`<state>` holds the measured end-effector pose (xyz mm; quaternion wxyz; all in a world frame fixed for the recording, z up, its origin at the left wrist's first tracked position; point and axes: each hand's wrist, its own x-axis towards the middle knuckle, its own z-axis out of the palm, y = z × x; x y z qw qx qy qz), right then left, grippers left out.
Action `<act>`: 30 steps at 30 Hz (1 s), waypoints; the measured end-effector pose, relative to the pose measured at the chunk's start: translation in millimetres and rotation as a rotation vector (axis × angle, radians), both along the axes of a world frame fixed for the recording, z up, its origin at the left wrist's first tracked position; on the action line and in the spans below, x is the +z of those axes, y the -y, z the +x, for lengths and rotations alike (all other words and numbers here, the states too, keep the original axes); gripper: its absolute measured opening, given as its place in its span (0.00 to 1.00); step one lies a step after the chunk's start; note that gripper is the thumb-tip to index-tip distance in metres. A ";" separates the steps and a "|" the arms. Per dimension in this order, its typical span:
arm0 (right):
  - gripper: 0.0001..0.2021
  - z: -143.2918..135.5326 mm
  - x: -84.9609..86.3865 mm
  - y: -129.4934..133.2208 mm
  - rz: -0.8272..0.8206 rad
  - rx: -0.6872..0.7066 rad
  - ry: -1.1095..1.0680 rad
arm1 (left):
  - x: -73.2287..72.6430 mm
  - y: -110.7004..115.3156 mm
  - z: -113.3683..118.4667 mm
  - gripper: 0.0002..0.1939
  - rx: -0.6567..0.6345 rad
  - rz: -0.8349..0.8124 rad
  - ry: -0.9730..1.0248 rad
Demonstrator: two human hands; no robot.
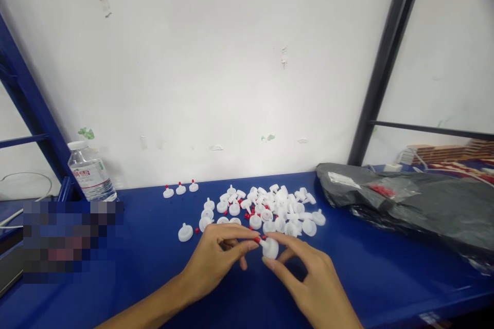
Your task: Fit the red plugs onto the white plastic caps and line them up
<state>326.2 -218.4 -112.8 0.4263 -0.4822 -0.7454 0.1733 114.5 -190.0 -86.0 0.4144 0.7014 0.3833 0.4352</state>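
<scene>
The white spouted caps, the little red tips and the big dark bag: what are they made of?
White spouted caps: probably moulded plastic, smooth with a soft sheen. Red tips: likely plastic too, evenly coloured, but too small to be sure. Dark bag: looks like thin plastic film, with creases and shiny folds.

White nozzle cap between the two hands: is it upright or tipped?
Tipped: the nozzle cap has its spout pointing toward the left hand, not up.
</scene>
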 end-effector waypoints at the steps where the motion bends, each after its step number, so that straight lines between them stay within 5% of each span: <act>1: 0.18 0.4 -0.2 -0.2 0.014 0.000 0.000 | -0.3 0.4 0.0 0.09 -0.001 0.006 -0.005; 13: 0.17 2.4 -3.9 4.8 0.019 0.037 0.031 | 2.0 13.2 7.3 0.11 0.057 0.097 -0.014; 25: 0.18 0.2 -2.9 1.1 0.089 -0.024 0.092 | 3.8 15.1 13.9 0.13 0.122 -0.073 0.063; 30: 0.22 -2.8 1.4 4.1 0.100 -0.037 0.002 | 28.0 2.2 1.4 0.13 0.262 0.130 -0.100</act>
